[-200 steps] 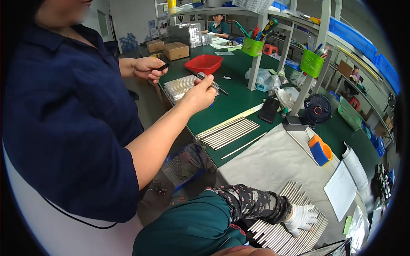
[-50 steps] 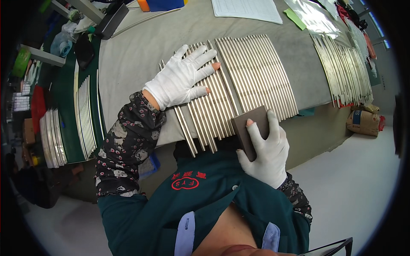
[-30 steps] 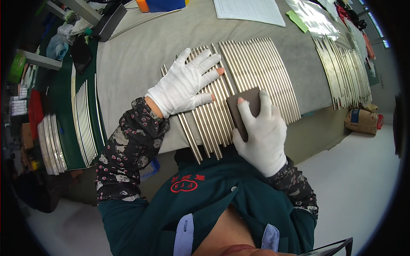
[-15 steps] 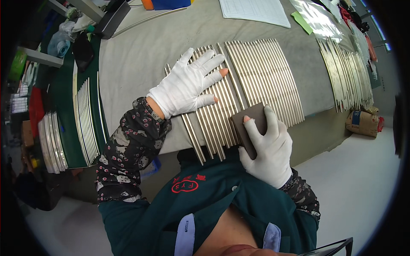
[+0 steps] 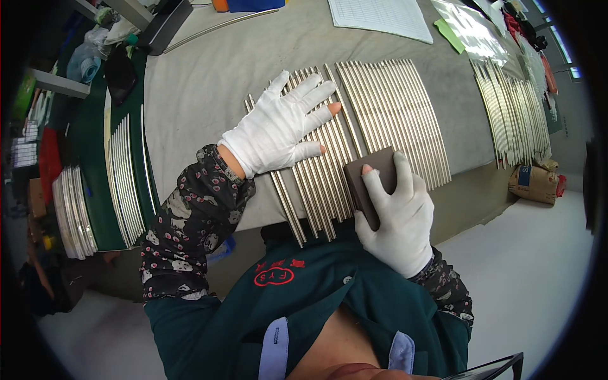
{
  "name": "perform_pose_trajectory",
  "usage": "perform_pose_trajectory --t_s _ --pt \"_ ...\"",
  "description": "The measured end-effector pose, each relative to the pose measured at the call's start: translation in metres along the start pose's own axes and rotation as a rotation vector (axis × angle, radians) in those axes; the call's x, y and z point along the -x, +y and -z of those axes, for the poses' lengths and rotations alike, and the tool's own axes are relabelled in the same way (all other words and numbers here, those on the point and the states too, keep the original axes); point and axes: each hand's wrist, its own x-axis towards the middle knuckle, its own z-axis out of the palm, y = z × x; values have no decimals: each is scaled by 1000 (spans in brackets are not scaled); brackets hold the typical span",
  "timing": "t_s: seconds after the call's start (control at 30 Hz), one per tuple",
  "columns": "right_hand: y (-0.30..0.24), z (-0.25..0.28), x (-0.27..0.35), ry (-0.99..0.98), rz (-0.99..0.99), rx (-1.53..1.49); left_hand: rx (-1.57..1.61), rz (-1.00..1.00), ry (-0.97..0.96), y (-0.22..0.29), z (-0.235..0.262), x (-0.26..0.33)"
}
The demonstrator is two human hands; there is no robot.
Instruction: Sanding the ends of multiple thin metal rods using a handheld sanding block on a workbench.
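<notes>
My left hand [image 5: 278, 130], in a white glove with bare thumb and finger tips, lies flat with fingers spread across a row of shiny metal rods [image 5: 323, 183]. In my right hand [image 5: 402, 221], also gloved, is a dark brown rectangular block [image 5: 373, 177], like a sanding block. Fingers and thumb grip its edges, and one bare fingertip presses on top. The block rests over the near ends of the rods, its underside hidden. Just right of a narrow gap, a wider group of rods [image 5: 396, 117] lies side by side.
More rods [image 5: 513, 114] lie at the table's right edge. Bundled rods [image 5: 76, 212] and thin rods [image 5: 126, 183] sit on a green surface at left. A paper sheet [image 5: 380, 18], a green slip [image 5: 449, 36] and a long curved rod [image 5: 221, 30] lie farther back. A brown sack [image 5: 535, 183] stands at right.
My right hand has shifted very slightly away from me with the block. My left hand stays spread on the rods, almost unmoved.
</notes>
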Motion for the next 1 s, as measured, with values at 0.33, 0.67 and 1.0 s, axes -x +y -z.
perform_pose_trajectory --t_s 0.33,0.67,1.0 --pt "-1 -5 -26 -13 11 44 -25 21 -36 1 1 -2" --pt "1 -3 -5 18 78 106 -62 16 -49 -2 1 -4" --pt "0 1 -7 -42 52 63 -52 15 -92 -1 2 0"
